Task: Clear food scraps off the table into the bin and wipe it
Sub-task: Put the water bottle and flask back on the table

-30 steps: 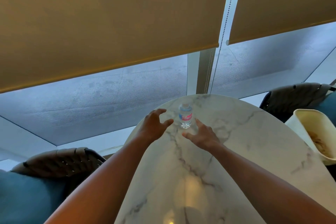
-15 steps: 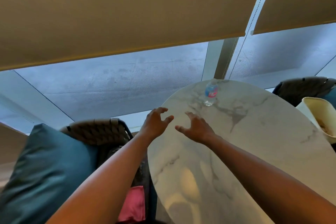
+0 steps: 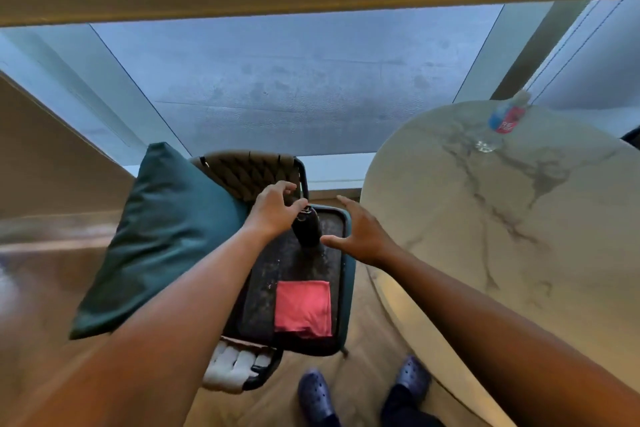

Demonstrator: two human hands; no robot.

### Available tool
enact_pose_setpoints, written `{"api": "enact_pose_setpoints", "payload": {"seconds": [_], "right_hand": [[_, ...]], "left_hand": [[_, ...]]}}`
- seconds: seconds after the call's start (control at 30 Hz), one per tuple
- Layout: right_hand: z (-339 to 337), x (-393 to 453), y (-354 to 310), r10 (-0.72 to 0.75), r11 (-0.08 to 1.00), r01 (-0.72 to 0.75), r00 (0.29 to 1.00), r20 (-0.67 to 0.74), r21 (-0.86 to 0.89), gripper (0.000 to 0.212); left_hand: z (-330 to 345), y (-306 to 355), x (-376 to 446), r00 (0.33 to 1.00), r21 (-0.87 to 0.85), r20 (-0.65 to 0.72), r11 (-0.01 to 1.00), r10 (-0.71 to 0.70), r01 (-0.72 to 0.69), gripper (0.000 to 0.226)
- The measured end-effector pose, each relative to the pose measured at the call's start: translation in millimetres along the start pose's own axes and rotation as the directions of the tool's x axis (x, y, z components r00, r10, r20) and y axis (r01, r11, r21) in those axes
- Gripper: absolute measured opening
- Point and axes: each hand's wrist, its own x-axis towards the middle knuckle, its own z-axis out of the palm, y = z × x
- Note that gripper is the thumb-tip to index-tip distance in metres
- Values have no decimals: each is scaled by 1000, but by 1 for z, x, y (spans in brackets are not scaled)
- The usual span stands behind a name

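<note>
Marble table [image 3: 519, 253] right, chair seat [image 3: 298, 274] left; red cloth [image 3: 303, 308] folded near, dark spray bottle [image 3: 306, 227] farther. Left hand [image 3: 273, 210] loosely curled, right hand [image 3: 363, 236] spread, both holding nothing; likely soft, light; pinch at an edge.

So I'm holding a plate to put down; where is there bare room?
The marble table is bare from its near edge up to the water bottle. The chair seat is crowded: dark spray bottle, pink cloth, teal cushion.
</note>
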Motion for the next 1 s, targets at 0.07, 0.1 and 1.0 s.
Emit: {"api": "enact_pose_setpoints", "payload": {"seconds": [0.07, 0.1, 1.0], "right_hand": [[23, 6, -2, 28, 999, -29, 999, 19, 27, 102], [32, 8, 0, 42, 999, -43, 999, 31, 34, 102], [222, 144, 127, 423, 876, -402, 906, -25, 265, 75]], "left_hand": [[1, -23, -3, 999, -26, 7, 999, -47, 47, 51], [2, -33, -4, 998, -33, 14, 997, -67, 67, 52], [157, -176, 77, 997, -315, 60, 947, -54, 70, 95]]}}
